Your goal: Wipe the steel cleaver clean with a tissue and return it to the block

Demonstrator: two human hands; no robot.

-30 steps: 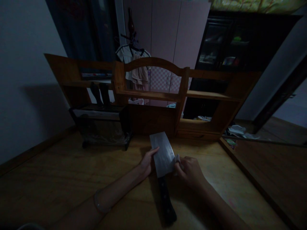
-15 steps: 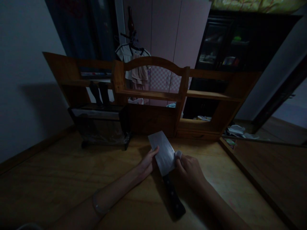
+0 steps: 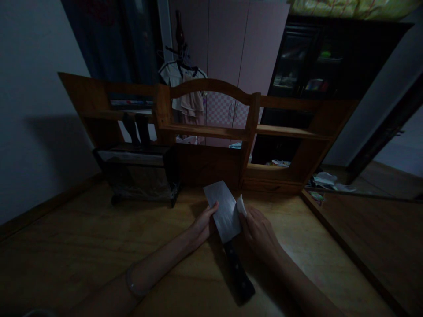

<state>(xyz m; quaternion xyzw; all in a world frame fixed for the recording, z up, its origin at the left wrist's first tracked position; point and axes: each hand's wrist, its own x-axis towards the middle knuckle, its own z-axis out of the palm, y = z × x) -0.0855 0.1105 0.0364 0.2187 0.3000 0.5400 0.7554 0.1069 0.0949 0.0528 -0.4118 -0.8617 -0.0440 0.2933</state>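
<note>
Cleaver (image 3: 225,212) lies on table (image 3: 99,237) just in front of wooden shelf unit (image 3: 211,132), blade toward the shelf, black handle pointing away from it. Left hand (image 3: 202,225) grips the blade's left edge, thumb on the top face, other fingers curled close together underneath and mostly hidden. Right hand (image 3: 259,233) pinches white wad (image 3: 241,205) between thumb and fingertips, against the blade's right edge at the shelf end. Dim light, so can't tell which edge is sharp. Risks, as judged: bare skin sits on both edges, so a stroke along the sharp one could cut; the wad is small, so fingers could slip past it onto steel; nobody holds the handle, so the blade could pivot under pressure.
</note>
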